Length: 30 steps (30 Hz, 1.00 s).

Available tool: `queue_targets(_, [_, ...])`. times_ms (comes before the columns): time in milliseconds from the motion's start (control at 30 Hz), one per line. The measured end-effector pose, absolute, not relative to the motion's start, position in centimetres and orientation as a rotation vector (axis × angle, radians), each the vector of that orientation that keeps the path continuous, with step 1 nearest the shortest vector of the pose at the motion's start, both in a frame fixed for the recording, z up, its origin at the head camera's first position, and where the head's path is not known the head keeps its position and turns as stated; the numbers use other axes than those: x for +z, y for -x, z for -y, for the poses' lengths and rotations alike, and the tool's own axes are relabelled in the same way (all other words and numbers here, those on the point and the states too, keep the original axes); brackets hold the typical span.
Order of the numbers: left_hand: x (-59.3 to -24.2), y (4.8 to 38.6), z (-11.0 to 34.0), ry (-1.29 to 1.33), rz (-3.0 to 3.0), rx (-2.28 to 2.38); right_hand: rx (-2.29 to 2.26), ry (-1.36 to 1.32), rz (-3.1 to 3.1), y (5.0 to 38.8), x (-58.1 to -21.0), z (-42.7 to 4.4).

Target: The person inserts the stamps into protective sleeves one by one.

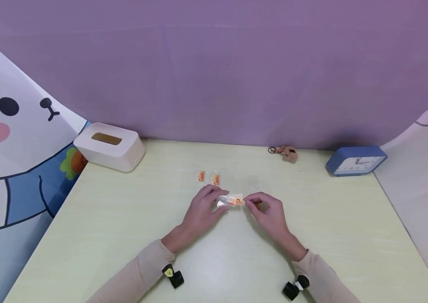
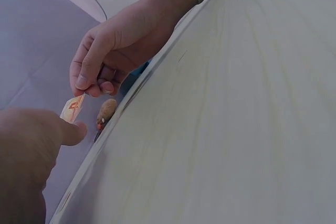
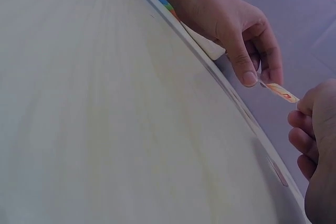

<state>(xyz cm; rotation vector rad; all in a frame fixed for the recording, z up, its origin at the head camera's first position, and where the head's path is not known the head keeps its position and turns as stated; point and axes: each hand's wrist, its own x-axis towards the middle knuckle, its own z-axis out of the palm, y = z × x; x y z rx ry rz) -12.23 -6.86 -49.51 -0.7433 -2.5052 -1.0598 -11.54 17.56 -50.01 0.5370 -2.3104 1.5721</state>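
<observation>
"White cloth with a cartoon animal [image 1: 28, 151] hangs at the far left, doesn't it?"

"Yes, though its face is cut off. Next to it stands a pale box [image 1: 112, 159] with a slot in its top; I can't see down inside."

"And then the left sleeve [image 1: 134, 269]?"

"It runs out of sight at the bottom, a small black block [image 1: 176, 279] at its cuff. The left hand [image 1: 201, 207] pinches one end of a clear packet [image 1: 235, 200], thumb against fingers, so that end is partly covered."

"What's printed on it?"

"Something orange, too small to read. Behind lie two small orange-printed pieces [image 1: 215, 179], side by side on the worktop [image 1: 350, 227]. Further along is a faint clear piece [image 1: 253, 182]; I can barely pick out its edges."

"The right hand [image 1: 270, 214]?"

"Clamped on the packet's other end by thumb and forefinger. Its remaining fingers curl in, hiding the palm. So the packet sits between both hands, over the worktop."

"Past that?"

"A brown keyring charm [image 1: 289, 154] by the purple backdrop [image 1: 236, 84], then a blue clock [image 1: 355, 161]. I can't make out the time."
</observation>
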Motion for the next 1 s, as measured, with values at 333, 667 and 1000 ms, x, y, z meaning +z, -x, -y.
queue_targets(333, [-49.8, 12.35, 6.77, 0.811, 2.449, -1.018, 1.594, -0.621, 2.295, 11.56, -50.33, -17.49])
queue_targets(667, [-49.59, 12.15, 6.43, 0.847, 2.456, -0.976, 1.591, -0.692, 2.291, 11.37, -50.3, -17.21])
queue_targets(1000, [-49.55, 12.01, 6.41, 0.898, 2.387, -0.996, 1.547, -0.765, 2.292, 11.41, -50.18, -17.14])
